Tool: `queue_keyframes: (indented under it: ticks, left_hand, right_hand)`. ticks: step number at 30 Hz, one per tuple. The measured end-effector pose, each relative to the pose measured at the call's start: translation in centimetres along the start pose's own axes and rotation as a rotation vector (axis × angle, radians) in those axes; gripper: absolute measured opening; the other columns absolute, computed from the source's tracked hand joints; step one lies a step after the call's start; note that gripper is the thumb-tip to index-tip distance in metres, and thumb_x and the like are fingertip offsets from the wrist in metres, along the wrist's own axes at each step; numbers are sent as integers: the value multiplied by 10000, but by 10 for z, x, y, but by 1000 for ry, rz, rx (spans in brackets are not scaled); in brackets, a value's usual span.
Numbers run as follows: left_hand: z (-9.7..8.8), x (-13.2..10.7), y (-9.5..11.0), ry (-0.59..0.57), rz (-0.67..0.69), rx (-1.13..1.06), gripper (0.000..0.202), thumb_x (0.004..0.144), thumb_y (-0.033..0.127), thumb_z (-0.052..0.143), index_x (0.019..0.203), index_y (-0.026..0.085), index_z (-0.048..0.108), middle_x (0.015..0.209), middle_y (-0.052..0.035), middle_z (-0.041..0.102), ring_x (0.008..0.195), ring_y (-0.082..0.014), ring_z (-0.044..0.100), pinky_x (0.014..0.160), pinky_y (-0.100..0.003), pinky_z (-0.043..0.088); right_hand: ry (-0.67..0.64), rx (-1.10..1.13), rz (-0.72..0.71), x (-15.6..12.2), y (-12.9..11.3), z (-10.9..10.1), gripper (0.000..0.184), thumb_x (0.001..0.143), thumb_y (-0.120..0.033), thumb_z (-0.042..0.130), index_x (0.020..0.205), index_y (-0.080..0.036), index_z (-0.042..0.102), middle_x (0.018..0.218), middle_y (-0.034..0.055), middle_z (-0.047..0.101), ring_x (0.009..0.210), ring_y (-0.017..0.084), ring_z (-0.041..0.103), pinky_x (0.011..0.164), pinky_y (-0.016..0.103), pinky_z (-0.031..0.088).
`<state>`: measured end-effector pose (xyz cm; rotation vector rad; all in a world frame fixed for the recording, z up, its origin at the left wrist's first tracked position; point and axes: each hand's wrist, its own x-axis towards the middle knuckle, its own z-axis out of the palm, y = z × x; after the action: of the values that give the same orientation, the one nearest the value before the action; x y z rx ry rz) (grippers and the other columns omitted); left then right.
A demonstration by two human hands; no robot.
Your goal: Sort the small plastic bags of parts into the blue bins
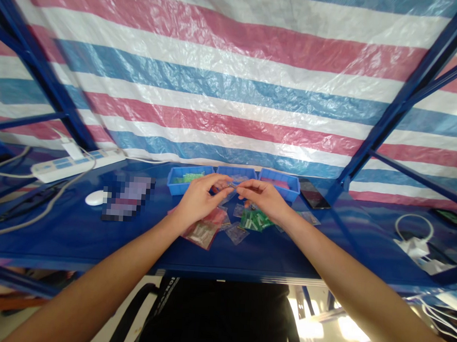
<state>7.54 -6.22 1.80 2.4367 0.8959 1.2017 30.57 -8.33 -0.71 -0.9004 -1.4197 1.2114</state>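
My left hand (pixel 199 197) and my right hand (pixel 263 198) meet above the blue table (pixel 73 234), both pinching a small clear plastic bag (pixel 229 190) between their fingertips. Below them lie several little bags: red ones (pixel 205 231) under the left hand, green ones (pixel 254 220) under the right, and clear ones (pixel 237 232) in between. Just behind the hands stand three blue trays (pixel 177 186), the left one holding green pieces (pixel 189 178) and the right one (pixel 289 187) red pieces.
A white power strip (pixel 74 164) with cables lies at the back left, a white mouse (pixel 95 198) beside a blurred patch. A dark phone (pixel 314 194) rests right of the trays. A white charger and cable (pixel 417 247) sit far right. Blue frame posts (pixel 395 106) flank the table.
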Motion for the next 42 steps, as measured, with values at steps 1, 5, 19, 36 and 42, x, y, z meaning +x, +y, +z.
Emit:
queue_keyframes:
  ticks: [1, 5, 19, 36, 42]
  left_hand:
    - [1, 0, 0, -7, -31, -30, 334, 985, 432, 709, 1256, 238, 729, 1015, -49, 783, 903, -225, 741, 845, -351, 573]
    - [6, -1, -6, -54, -77, -141, 495, 981, 443, 707, 1413, 223, 605, 996, -42, 775, 881, -215, 747, 816, -335, 578]
    - [0, -2, -25, -309, 13, 274, 258, 963, 430, 694, 1071, 232, 819, 1106, -85, 805, 1037, -276, 745, 978, -377, 549]
    - [1, -1, -16, -156, -103, 152, 227, 909, 229, 653, 1058, 253, 823, 1075, -19, 839, 989, -254, 792, 924, -352, 599]
    - [3, 0, -10, 0, -211, -264, 324, 928, 374, 749, 1201, 199, 762, 1103, -95, 827, 1022, -271, 796, 946, -394, 615]
  right_hand:
    - [4, -24, -27, 0, 1, 0, 360, 767, -463, 918, 981, -201, 794, 882, 31, 769, 747, 158, 686, 623, 261, 547]
    - [-18, 19, -72, 3, 3, -1, 366, 739, -434, 936, 947, -205, 740, 807, 16, 761, 728, 176, 710, 600, 271, 555]
    - [149, 196, 49, 11, 8, -14, 350, 783, -327, 910, 1096, -210, 805, 1033, 76, 809, 1066, 271, 778, 757, 321, 688]
    - [121, 24, 0, 7, -2, -8, 367, 836, -459, 856, 1101, -224, 761, 1091, 67, 760, 955, 226, 768, 603, 252, 634]
    - [30, -130, -113, 6, 3, -7, 378, 830, -474, 855, 1092, -218, 758, 1058, 65, 778, 936, 221, 739, 665, 292, 627]
